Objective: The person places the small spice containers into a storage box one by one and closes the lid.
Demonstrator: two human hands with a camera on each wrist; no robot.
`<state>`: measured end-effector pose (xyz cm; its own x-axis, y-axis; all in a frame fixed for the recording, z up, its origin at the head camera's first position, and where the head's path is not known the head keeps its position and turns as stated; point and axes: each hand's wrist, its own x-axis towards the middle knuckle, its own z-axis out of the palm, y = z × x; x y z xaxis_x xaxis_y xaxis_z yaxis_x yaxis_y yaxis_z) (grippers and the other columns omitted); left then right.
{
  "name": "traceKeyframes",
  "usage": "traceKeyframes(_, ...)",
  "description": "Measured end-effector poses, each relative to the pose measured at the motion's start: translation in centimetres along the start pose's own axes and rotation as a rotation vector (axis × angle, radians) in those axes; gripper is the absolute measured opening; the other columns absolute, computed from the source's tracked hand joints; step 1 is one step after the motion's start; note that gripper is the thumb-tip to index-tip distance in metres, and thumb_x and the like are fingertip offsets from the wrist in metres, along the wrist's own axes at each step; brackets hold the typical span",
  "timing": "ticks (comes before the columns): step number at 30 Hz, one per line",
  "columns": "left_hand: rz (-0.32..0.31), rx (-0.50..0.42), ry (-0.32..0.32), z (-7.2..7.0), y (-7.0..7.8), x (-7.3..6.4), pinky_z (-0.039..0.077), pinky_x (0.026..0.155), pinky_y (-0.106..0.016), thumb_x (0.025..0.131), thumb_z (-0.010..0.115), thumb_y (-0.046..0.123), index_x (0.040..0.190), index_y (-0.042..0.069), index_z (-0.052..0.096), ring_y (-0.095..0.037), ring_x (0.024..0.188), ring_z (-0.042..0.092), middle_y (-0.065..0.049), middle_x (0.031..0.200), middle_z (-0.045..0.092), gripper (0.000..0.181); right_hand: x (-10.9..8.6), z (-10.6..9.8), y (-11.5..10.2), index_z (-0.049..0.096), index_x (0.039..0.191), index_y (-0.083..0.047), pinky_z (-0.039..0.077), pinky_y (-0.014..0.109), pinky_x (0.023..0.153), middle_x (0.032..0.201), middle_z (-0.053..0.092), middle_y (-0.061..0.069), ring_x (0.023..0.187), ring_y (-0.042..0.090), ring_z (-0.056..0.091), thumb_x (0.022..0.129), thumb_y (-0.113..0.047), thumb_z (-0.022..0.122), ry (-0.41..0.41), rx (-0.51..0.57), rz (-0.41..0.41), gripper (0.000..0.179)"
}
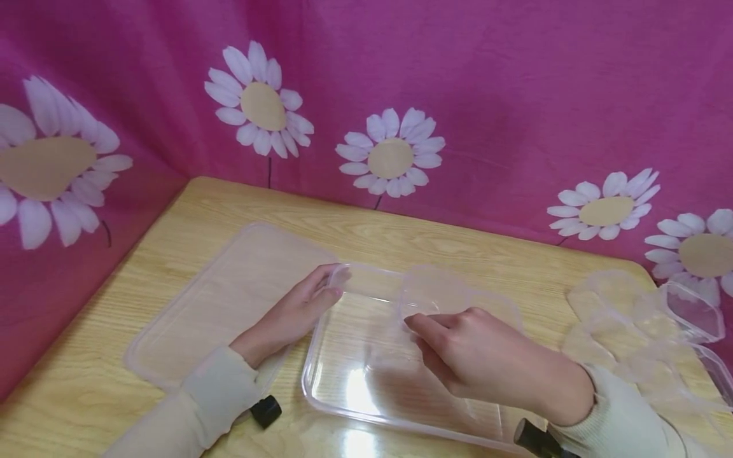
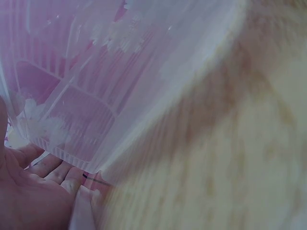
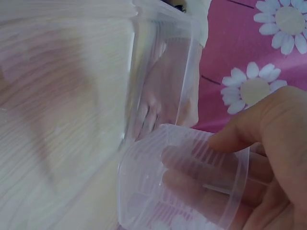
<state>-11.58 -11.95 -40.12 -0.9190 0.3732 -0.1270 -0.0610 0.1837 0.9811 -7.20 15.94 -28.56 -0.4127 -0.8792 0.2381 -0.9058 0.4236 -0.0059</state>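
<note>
A large clear plastic box [image 1: 343, 356] stands on the table with its top uncovered. My left hand [image 1: 292, 318] grips its far left corner at the rim. In the left wrist view, the fingers of that hand [image 2: 43, 191] lie against the box's ribbed outer wall [image 2: 96, 105]. My right hand [image 1: 475, 356] pinches a small clear plastic container [image 3: 139, 187] by its wall. Thumb on one side and fingers seen through the plastic on the other, it holds this container over the far part of the box. Whether the container touches the box's floor is hard to tell.
A flat translucent lid [image 1: 212, 312] lies left of the box, partly under my left arm. Several small clear containers [image 1: 613, 318] cluster at the table's right side. A pink cloth [image 1: 492, 95] with daisies hangs behind and left of the wooden table [image 1: 195, 210].
</note>
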Motion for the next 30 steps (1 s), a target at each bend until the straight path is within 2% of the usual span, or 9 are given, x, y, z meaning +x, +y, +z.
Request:
traceKeyframes(4,-0.014,0.031,0.006,0.1,-0.1,0.1,0.019,0.133,-0.055,0.11,0.047,0.038,0.155,0.032,0.039,-0.025,0.158,0.032,0.001,0.164,0.044,0.046,1.2,0.3,-0.5,0.061,0.1,-0.01,0.034,0.008,0.048,0.067,0.055,-0.013,0.051,-0.006,0.033,0.084,-0.003,0.073,-0.052,0.038,-0.006,0.022)
traceKeyframes(11,-0.018,0.034,0.017,0.0,-0.3,-0.1,0.019,0.133,-0.054,0.109,0.048,0.042,0.154,0.033,0.039,-0.023,0.159,0.031,0.002,0.162,0.045,0.047,3.4,1.2,-1.9,0.051,0.086,-0.016,0.028,0.008,0.05,0.062,0.042,-0.015,0.052,-0.004,0.03,0.088,-0.002,0.064,-0.17,0.169,-0.007,0.02)
traceKeyframes(20,0.013,0.011,0.008,0.1,-0.2,-0.2,0.021,0.134,-0.049,0.11,0.049,0.039,0.154,0.03,0.039,-0.021,0.158,0.034,0.001,0.164,0.045,0.046,5.1,1.8,-2.9,0.053,0.084,-0.017,0.022,0.008,0.049,0.058,0.033,-0.015,0.051,-0.005,0.026,0.092,-0.008,0.065,-0.26,0.277,-0.017,0.017)
traceKeyframes(24,0.01,0.006,0.002,0.1,-0.2,-0.1,0.022,0.133,-0.049,0.11,0.048,0.04,0.154,0.03,0.039,-0.021,0.157,0.035,0.002,0.164,0.045,0.046,5.7,2.0,-3.4,0.055,0.084,-0.016,0.023,0.007,0.048,0.057,0.034,-0.015,0.049,-0.006,0.026,0.093,-0.01,0.064,-0.306,0.291,-0.016,0.015)
traceKeyframes(30,0.013,0.009,-0.007,0.0,-0.2,-0.1,0.023,0.133,-0.049,0.11,0.047,0.042,0.154,0.031,0.038,-0.022,0.157,0.035,0.002,0.164,0.043,0.046,5.9,2.8,-4.3,0.056,0.084,-0.016,0.028,0.01,0.046,0.055,0.041,-0.013,0.046,-0.005,0.034,0.096,-0.012,0.064,-0.323,0.236,-0.016,0.015)
